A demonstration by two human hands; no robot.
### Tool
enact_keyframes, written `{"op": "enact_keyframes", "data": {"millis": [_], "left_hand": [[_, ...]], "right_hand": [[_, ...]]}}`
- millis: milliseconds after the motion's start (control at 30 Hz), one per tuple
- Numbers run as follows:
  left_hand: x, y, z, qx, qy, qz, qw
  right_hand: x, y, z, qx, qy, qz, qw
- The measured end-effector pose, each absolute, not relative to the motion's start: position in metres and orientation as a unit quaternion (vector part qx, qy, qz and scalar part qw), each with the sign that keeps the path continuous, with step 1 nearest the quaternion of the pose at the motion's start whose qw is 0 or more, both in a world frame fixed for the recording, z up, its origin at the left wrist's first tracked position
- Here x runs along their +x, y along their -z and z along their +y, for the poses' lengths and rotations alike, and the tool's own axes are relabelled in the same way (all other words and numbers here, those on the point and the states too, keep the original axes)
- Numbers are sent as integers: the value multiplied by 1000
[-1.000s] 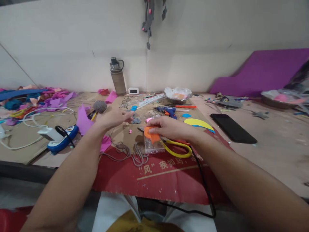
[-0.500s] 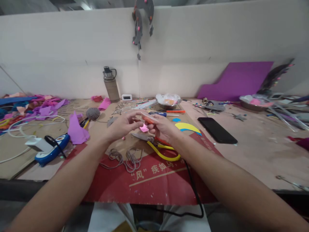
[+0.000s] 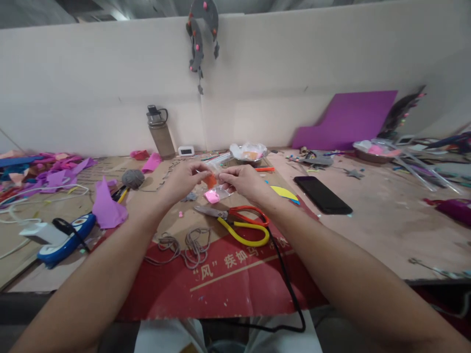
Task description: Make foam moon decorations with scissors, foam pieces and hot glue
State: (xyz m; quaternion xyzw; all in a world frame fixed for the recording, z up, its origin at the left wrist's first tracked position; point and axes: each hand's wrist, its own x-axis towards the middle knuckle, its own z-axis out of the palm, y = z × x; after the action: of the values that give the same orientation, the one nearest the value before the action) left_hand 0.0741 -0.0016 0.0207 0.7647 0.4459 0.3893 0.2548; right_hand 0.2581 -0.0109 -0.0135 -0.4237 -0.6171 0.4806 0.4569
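A small clear plastic bag with orange contents [image 3: 210,181] is held up between my two hands over the cardboard. My left hand [image 3: 187,179] pinches its left side, and the fingertips of my right hand [image 3: 240,181] are closed on its right side. Just beneath lies a clear bag with something pink in it [image 3: 212,197]. Nearer to me are large scissors [image 3: 245,240] with one red and one yellow handle. Loose grey cord [image 3: 196,247] lies to their left, and tiny pink beads [image 3: 180,214] rest above the cord.
A black phone [image 3: 323,195] lies at right, beyond yellow and blue cut pieces [image 3: 285,193]. Behind my hands stand a bowl of bags [image 3: 248,156] and a bottle [image 3: 161,135]. At left are grey yarn [image 3: 133,179], purple felt [image 3: 108,203] and a blue power strip [image 3: 66,242].
The orange bag, lying across my right hand before, now hangs between both hands' fingertips. My right hand has drawn back, uncovering the scissors' handles. The whole view has shifted slightly.
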Motion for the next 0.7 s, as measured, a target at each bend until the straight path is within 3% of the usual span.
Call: {"op": "enact_keyframes", "data": {"millis": [133,267,433,567,700], "left_hand": [[75,-6,-8,713,-480,465,210],[81,4,-15,732,-422,443,300],[87,5,-20,732,-420,453,287],[83,-2,-17,717,-416,494,262],[74,-5,-8,694,-440,508,258]], "right_hand": [[254,16,-14,-441,-489,-561,501],[247,21,-19,-435,-506,-536,517],[237,24,-26,-411,-505,-581,488],[241,17,-26,-367,-495,-668,418],[261,13,-12,-455,-366,-697,417]]}}
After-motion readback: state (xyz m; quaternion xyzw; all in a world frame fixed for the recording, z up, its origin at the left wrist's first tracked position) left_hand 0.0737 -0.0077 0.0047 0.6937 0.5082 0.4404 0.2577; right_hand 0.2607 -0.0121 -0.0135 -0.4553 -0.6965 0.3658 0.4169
